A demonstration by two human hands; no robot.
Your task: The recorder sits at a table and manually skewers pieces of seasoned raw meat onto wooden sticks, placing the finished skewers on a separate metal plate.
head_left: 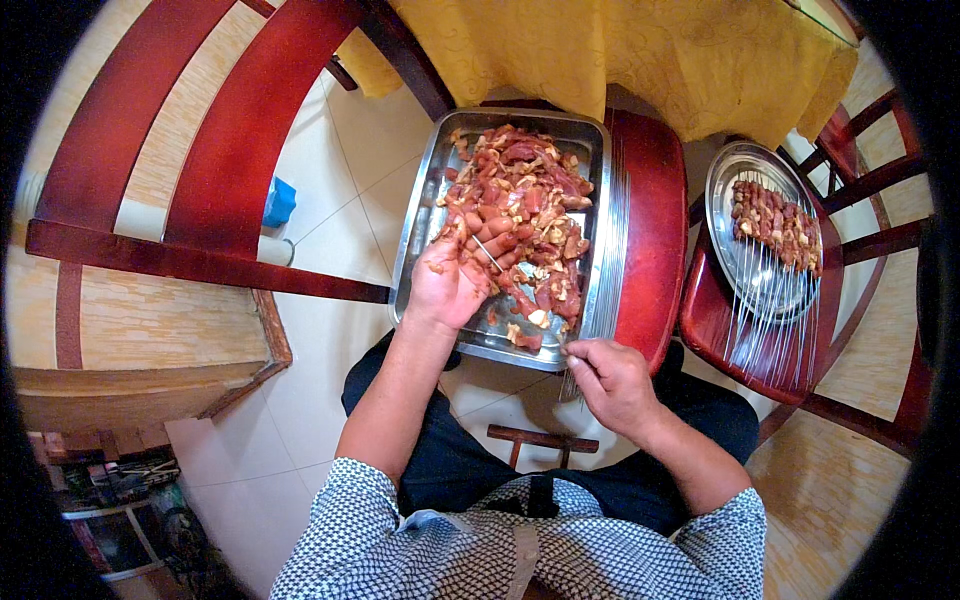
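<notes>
My left hand (454, 277) is palm up over a rectangular metal tray (420, 217), its fingers loosely curled. A thin metal skewer (487, 253) crosses those fingers; whether they grip it is unclear. The tray holds a heap of raw cut meat (517, 180) with pale fatty bits. At the tray's near right corner, my right hand (615, 382) pinches what looks like the same skewer's other end. Its middle passes among meat pieces, so I cannot tell which are threaded. A bundle of bare skewers (619, 247) lies along the tray's right side.
The tray stands on a red chair seat (652, 225). Another red seat (712, 322) at right bears a round metal platter (724, 202) with several meat skewers (776, 225). Beyond hangs a yellow tablecloth (525, 52). A wooden chair back (225, 142) rises at left.
</notes>
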